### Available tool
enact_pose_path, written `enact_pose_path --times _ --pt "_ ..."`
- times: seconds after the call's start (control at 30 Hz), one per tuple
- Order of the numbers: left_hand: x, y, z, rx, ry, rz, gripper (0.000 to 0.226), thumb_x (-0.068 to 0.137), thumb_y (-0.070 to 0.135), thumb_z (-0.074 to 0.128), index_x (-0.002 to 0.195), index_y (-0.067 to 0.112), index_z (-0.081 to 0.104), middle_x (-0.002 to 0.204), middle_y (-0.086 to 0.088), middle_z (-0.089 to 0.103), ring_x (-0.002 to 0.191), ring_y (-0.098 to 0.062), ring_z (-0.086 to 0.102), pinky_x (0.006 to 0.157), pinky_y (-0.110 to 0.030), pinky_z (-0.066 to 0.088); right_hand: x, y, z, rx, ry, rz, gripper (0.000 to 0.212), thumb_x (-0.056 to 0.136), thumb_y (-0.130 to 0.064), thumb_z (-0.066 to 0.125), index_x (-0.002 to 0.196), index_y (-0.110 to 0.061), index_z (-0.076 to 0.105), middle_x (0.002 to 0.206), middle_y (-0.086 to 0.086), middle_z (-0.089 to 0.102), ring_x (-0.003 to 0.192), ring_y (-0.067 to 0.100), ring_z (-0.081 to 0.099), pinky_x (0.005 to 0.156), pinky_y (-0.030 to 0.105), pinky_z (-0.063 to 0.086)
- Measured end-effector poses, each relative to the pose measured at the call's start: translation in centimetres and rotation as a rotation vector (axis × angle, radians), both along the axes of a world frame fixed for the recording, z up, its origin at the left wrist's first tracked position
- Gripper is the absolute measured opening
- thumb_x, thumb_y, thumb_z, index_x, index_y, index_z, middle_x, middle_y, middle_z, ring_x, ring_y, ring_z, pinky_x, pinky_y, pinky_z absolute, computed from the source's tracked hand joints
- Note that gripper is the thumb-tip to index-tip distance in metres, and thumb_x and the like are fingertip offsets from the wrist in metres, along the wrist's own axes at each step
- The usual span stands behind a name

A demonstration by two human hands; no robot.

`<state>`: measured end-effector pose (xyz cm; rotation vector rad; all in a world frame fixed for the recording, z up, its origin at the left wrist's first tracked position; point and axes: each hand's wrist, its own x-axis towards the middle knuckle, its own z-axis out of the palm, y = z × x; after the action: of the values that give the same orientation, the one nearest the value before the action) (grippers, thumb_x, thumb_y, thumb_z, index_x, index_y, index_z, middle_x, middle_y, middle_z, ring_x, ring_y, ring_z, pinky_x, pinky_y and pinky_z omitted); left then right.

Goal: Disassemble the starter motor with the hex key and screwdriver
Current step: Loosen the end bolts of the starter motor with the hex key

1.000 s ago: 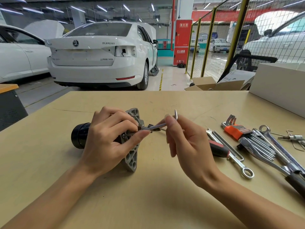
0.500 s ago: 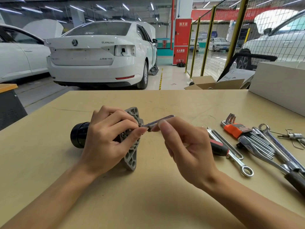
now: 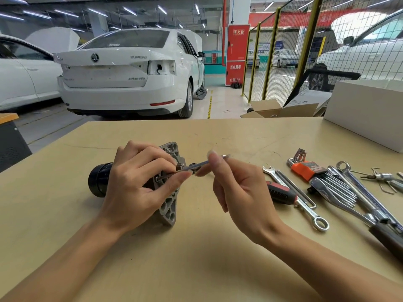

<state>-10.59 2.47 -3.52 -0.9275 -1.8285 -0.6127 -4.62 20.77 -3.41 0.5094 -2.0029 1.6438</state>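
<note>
Starter motor (image 3: 135, 182) lies on its side on the table (image 3: 196, 258), black end cap pointing to my left and the grey mounting flange (image 3: 169, 205) standing on edge toward the centre. My left hand (image 3: 139, 186) wraps over the housing, fingers curled round it, with thumb and forefinger meeting at the shank of the hex key (image 3: 196, 165) close to the flange face. My right hand (image 3: 237, 188) pinches the outer part of the key between thumb and forefinger tips; the other fingers hang loosely curled and hold nothing.

I judge the step in hand to be loosening a socket-head screw in the flange face. The screw head itself is hidden behind my left fingertips, so I cannot tell how deep the key sits.

Procedure for this step:
1. Press the key fully home before turning; a shallow seat risks rounding the socket.
2. Keep the shank in line with the screw axis, using the left fingertips as a guide.
3. Bear down on the housing so the flange does not roll on the table.
4. Turn with the right fingertips in short strokes, re-gripping as needed.

Screwdriver (image 3: 281, 194), red and black handled, lies just beside my right hand among the spanners (image 3: 305, 205); the orange hex key set (image 3: 309, 168) lies further right.
</note>
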Motion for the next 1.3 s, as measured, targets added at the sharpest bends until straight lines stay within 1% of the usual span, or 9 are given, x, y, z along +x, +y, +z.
enact_pose_path --times 0.1,0.23,0.53,0.7,0.83,0.93,1.03,1.13,1.3 --pt "0.09 -0.06 0.08 -0.003 -0.004 0.005 0.038 0.088 0.039 0.067 0.07 0.007 0.074 0.082 0.0 0.071 0.088 -0.023 0.058 0.082 -0.034 0.039 -0.15 0.18 -0.25 0.009 0.022 0.013 0.05 0.097 -0.047 0.044 0.083 -0.004 0.065 0.048 0.006 0.042 0.043 0.011 0.037 0.046 0.038 0.035" --pt "0.12 -0.01 0.14 -0.009 -0.02 0.013 0.039 0.087 0.04 0.066 0.069 0.006 0.073 0.082 0.0 0.071 0.087 -0.025 0.059 0.081 -0.036 0.04 -0.34 0.33 -0.46 0.037 0.053 0.008 0.037 0.101 -0.039 0.041 0.094 -0.01 0.063 0.049 -0.005 0.047 0.044 0.007 0.044 0.048 0.023 0.037" --pt "0.21 -0.01 0.19 0.0 -0.037 -0.035 0.04 0.09 0.041 0.061 0.069 0.01 0.076 0.083 0.002 0.071 0.089 -0.023 0.056 0.075 -0.05 0.042 0.07 0.1 -0.28 0.114 0.154 0.014 0.026 0.104 -0.033 0.037 0.102 -0.016 0.057 0.05 0.006 0.043 0.041 0.022 0.04 0.044 0.043 0.035" --pt "0.17 0.07 0.06 -0.006 -0.02 -0.005 0.039 0.09 0.039 0.062 0.069 0.008 0.076 0.082 0.002 0.071 0.088 -0.025 0.058 0.074 -0.052 0.043 0.41 0.1 0.11 0.056 0.245 0.049 0.02 0.1 -0.035 0.047 0.098 -0.02 0.06 0.047 0.001 0.038 0.04 0.021 0.037 0.041 0.037 0.031" --pt "0.09 0.1 0.01 -0.002 -0.02 0.005 0.04 0.09 0.039 0.062 0.069 0.007 0.075 0.082 0.003 0.071 0.089 -0.022 0.057 0.074 -0.05 0.043 0.6 -0.02 0.44 0.03 0.303 0.089 0.04 0.102 -0.039 0.045 0.084 -0.01 0.066 0.047 0.0 0.038 0.039 0.017 0.037 0.041 0.032 0.03" --pt "0.04 0.13 -0.01 0.002 -0.02 0.006 0.04 0.09 0.039 0.062 0.069 0.007 0.074 0.082 0.003 0.071 0.09 -0.021 0.055 0.075 -0.047 0.042 0.45 -0.05 0.37 0.015 0.265 0.069 0.059 0.1 -0.044 0.045 0.067 -0.001 0.068 0.043 0.003 0.037 0.038 0.017 0.036 0.041 0.031 0.03" --pt "0.04 0.14 -0.03 0.009 -0.018 0.006 0.039 0.09 0.038 0.063 0.068 0.007 0.073 0.082 0.002 0.071 0.089 -0.02 0.055 0.079 -0.04 0.04 0.2 0.02 0.1 -0.028 0.202 0.02 0.056 0.098 -0.047 0.049 0.061 -0.01 0.069 0.04 0.006 0.037 0.036 0.018 0.035 0.043 0.029 0.03" --pt "0.01 0.1 0.02 0.001 -0.014 0.008 0.038 0.089 0.038 0.064 0.069 0.007 0.073 0.082 0.001 0.071 0.088 -0.023 0.056 0.08 -0.039 0.04 0.03 0.08 -0.05 -0.063 0.111 -0.003 0.053 0.095 -0.047 0.051 0.059 -0.012 0.068 0.04 0.018 0.034 0.038 0.028 0.033 0.056 0.022 0.041" --pt "0.01 0.04 0.03 -0.001 -0.018 0.014 0.042 0.088 0.042 0.064 0.068 0.006 0.073 0.083 0.001 0.071 0.089 -0.023 0.056 0.08 -0.039 0.04 0.07 0.17 0.19 -0.093 -0.034 0.006 0.052 0.094 -0.051 0.055 0.063 -0.013 0.071 0.046 0.025 0.036 0.041 0.029 0.034 0.066 0.038 0.049"
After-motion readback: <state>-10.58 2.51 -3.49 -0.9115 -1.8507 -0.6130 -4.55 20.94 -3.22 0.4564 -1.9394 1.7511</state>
